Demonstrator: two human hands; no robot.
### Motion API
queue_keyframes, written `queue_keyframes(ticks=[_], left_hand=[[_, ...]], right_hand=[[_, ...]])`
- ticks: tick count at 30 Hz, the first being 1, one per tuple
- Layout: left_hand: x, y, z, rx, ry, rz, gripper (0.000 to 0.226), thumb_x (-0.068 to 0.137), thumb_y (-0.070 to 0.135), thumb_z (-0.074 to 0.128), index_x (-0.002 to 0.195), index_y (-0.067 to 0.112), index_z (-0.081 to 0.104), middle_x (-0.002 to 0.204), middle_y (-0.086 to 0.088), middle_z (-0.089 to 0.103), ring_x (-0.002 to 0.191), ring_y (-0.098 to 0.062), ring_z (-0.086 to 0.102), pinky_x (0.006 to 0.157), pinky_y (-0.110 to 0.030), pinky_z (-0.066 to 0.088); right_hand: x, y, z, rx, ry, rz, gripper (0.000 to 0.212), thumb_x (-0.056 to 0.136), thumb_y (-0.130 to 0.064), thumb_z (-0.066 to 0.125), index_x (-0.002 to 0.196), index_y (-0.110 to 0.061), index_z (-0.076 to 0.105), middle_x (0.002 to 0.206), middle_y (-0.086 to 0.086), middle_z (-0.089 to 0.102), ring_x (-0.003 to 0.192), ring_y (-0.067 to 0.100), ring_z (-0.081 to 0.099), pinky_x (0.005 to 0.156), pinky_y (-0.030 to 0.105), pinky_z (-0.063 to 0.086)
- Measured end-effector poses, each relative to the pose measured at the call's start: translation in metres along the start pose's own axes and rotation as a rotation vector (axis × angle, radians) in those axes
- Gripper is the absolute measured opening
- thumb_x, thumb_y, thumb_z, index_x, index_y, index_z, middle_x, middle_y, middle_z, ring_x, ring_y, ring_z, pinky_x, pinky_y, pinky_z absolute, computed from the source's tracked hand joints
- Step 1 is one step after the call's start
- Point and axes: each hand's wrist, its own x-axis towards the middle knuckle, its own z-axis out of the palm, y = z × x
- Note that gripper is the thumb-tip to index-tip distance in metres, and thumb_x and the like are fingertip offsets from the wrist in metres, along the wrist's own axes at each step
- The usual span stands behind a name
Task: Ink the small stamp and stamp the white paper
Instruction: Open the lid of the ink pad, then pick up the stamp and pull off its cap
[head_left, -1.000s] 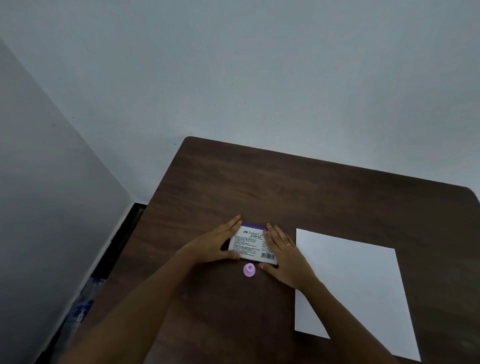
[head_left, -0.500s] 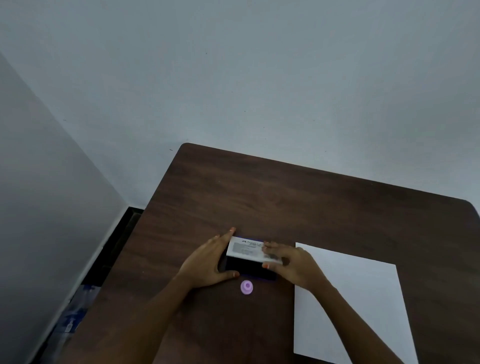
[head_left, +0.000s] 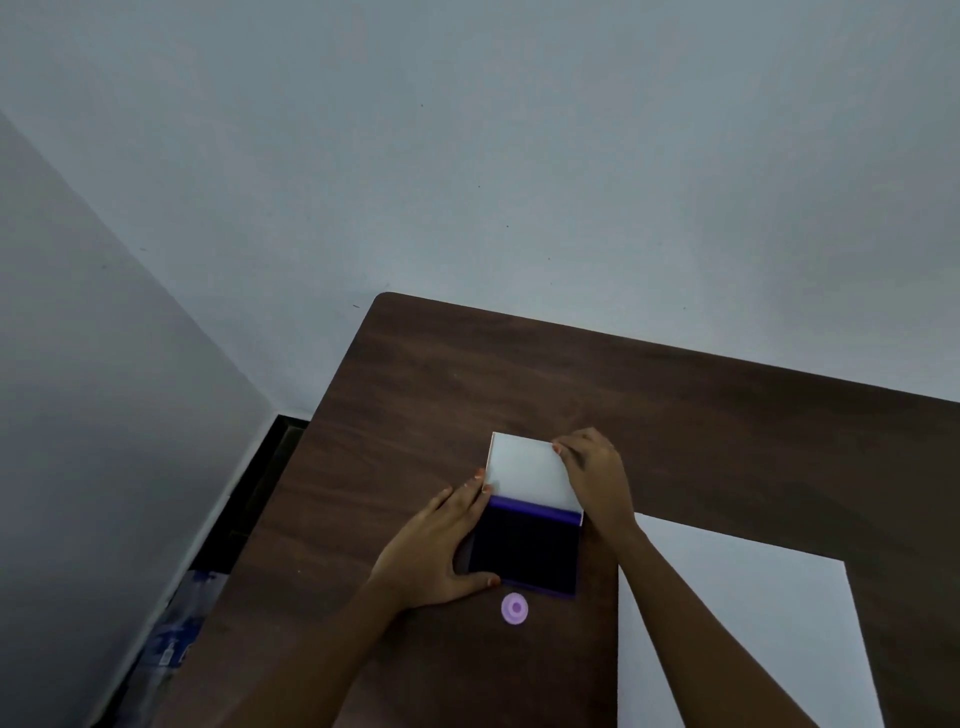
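Note:
The ink pad (head_left: 524, 551) lies open on the brown table (head_left: 467, 374), its dark purple pad facing up. Its white lid (head_left: 530, 470) is folded back away from me. My left hand (head_left: 436, 545) grips the pad's base at the left side, thumb on the near corner. My right hand (head_left: 595, 475) holds the lid's right edge. A small pink round stamp (head_left: 515, 608) stands on the table just in front of the pad, touched by neither hand. The white paper (head_left: 753, 613) lies to the right, partly under my right forearm.
Grey walls close in behind and to the left of the table. In the gap at the left, on the floor, lies a blue and white plastic package (head_left: 171, 644). The table's far left corner is rounded.
The ink pad's lid has swung from shut to fully open, lifted back by my right hand. My left hand has stayed on the base. The view has tilted upward.

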Motion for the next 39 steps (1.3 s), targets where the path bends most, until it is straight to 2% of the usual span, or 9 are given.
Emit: queue_keyframes(ticks=[7, 14, 17, 20, 23, 27, 30, 35, 39], left_hand=[[0.000, 0.000, -0.001, 0.011, -0.014, 0.018, 0.092, 0.078, 0.070, 0.041, 0.141, 0.025, -0.010, 0.151, 0.009, -0.005, 0.137, 0.001, -0.009, 0.112, -0.040, -0.010], [0.001, -0.001, 0.001, 0.021, -0.006, 0.022, 0.093, 0.078, 0.071, 0.040, 0.141, 0.026, -0.011, 0.152, 0.009, -0.005, 0.138, 0.001, -0.006, 0.114, -0.027, -0.006], [0.000, -0.001, 0.001, 0.018, 0.006, 0.023, 0.093, 0.078, 0.070, 0.042, 0.141, 0.027, -0.012, 0.152, 0.009, -0.006, 0.138, 0.000, -0.006, 0.114, -0.025, -0.007], [-0.003, 0.003, -0.002, 0.014, 0.019, 0.044, 0.089, 0.081, 0.065, 0.043, 0.142, 0.028, -0.010, 0.152, 0.009, -0.006, 0.138, -0.001, -0.005, 0.113, -0.023, -0.006], [-0.008, 0.007, -0.006, -0.083, 0.077, 0.042, 0.073, 0.090, 0.045, 0.048, 0.144, 0.025, 0.003, 0.152, 0.006, 0.003, 0.138, -0.003, 0.002, 0.111, -0.014, -0.007], [-0.018, 0.020, -0.008, -0.146, 0.227, -0.033, 0.049, 0.093, 0.020, 0.051, 0.138, 0.014, 0.034, 0.150, -0.004, 0.028, 0.137, -0.013, 0.023, 0.110, -0.021, 0.008], [-0.027, 0.034, -0.011, -0.108, 0.335, -0.058, 0.032, 0.089, 0.010, 0.055, 0.121, 0.011, 0.054, 0.135, -0.012, 0.050, 0.124, -0.021, 0.044, 0.103, -0.030, 0.030], [-0.039, 0.054, -0.016, -0.307, 0.402, -0.145, 0.024, 0.088, 0.001, 0.053, 0.109, 0.012, 0.059, 0.113, -0.007, 0.059, 0.101, -0.011, 0.054, 0.085, -0.021, 0.044], [-0.046, 0.067, -0.016, -0.538, 0.349, -0.231, 0.023, 0.088, 0.002, 0.055, 0.107, 0.014, 0.061, 0.102, 0.003, 0.060, 0.096, -0.006, 0.056, 0.079, -0.009, 0.044]], right_hand=[[0.007, 0.005, 0.010, -0.101, -0.011, 0.038, 0.017, 0.085, -0.009, 0.058, 0.093, 0.002, 0.067, 0.104, 0.020, 0.064, 0.095, 0.029, 0.055, 0.085, 0.032, 0.041], [-0.003, -0.003, 0.009, -0.154, 0.070, 0.058, 0.028, 0.088, -0.015, 0.053, 0.116, -0.009, 0.057, 0.126, 0.014, 0.055, 0.120, 0.027, 0.045, 0.106, 0.039, 0.027], [-0.024, -0.013, 0.007, -0.081, 0.146, 0.074, 0.026, 0.090, -0.015, 0.051, 0.113, -0.008, 0.059, 0.124, 0.015, 0.057, 0.116, 0.027, 0.048, 0.102, 0.038, 0.033], [-0.054, -0.022, 0.006, -0.032, 0.089, 0.018, 0.021, 0.090, -0.012, 0.050, 0.104, -0.004, 0.063, 0.113, 0.016, 0.063, 0.106, 0.026, 0.054, 0.093, 0.033, 0.040], [-0.090, -0.029, 0.008, 0.027, 0.009, -0.004, 0.018, 0.090, -0.014, 0.051, 0.101, -0.007, 0.063, 0.108, 0.013, 0.065, 0.101, 0.020, 0.056, 0.086, 0.023, 0.040], [-0.132, -0.033, 0.016, -0.002, -0.083, -0.087, 0.023, 0.086, -0.027, 0.057, 0.105, -0.015, 0.061, 0.111, 0.005, 0.063, 0.104, 0.014, 0.054, 0.086, 0.017, 0.037], [-0.151, -0.035, 0.026, -0.062, -0.150, -0.051, 0.035, 0.083, -0.038, 0.059, 0.113, -0.020, 0.057, 0.121, 0.001, 0.058, 0.109, 0.013, 0.052, 0.093, 0.020, 0.037], [-0.159, -0.037, 0.034, 0.021, -0.167, 0.129, 0.028, 0.089, -0.025, 0.053, 0.114, -0.012, 0.056, 0.122, 0.009, 0.059, 0.107, 0.017, 0.056, 0.096, 0.024, 0.041], [-0.160, -0.047, 0.026, 0.395, 0.001, 0.370, 0.018, 0.084, -0.019, 0.062, 0.100, -0.011, 0.064, 0.106, 0.012, 0.067, 0.090, 0.017, 0.060, 0.083, 0.025, 0.047]])
